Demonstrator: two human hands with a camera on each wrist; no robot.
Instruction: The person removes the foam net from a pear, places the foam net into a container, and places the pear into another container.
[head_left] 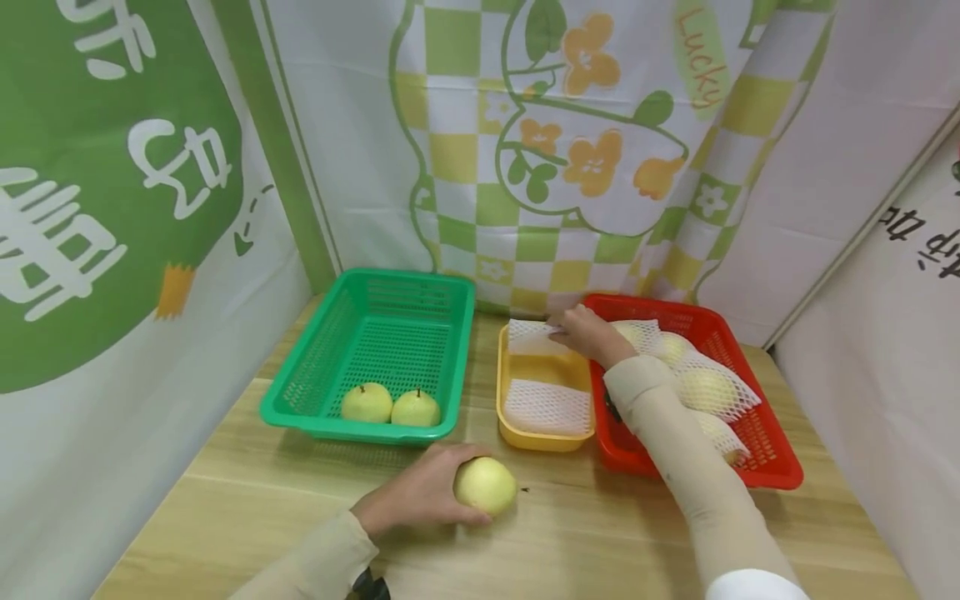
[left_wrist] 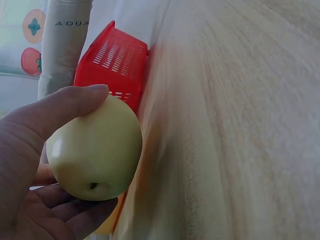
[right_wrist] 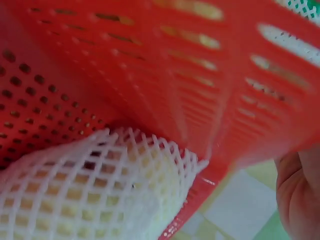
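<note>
My left hand (head_left: 427,490) grips a pale yellow-green pear (head_left: 486,486) low over the table's front, thumb on one side and fingers on the other. In the left wrist view the pear (left_wrist: 97,147) shows a small dark spot at its near end. At the far end of the yellow basket (head_left: 546,442), my right hand (head_left: 588,333) pinches the edge of a white foam net sleeve (head_left: 528,337). Another foam net (head_left: 547,407) lies in the near half of that basket. Only part of the right hand (right_wrist: 302,192) appears in the right wrist view.
A green basket (head_left: 300,404) at left holds two bare pears (head_left: 367,403). The red basket (head_left: 772,442) at right, under my right forearm, holds several pears in foam nets (head_left: 707,390). A patterned curtain (head_left: 480,233) hangs behind the baskets on the wooden table (head_left: 300,508).
</note>
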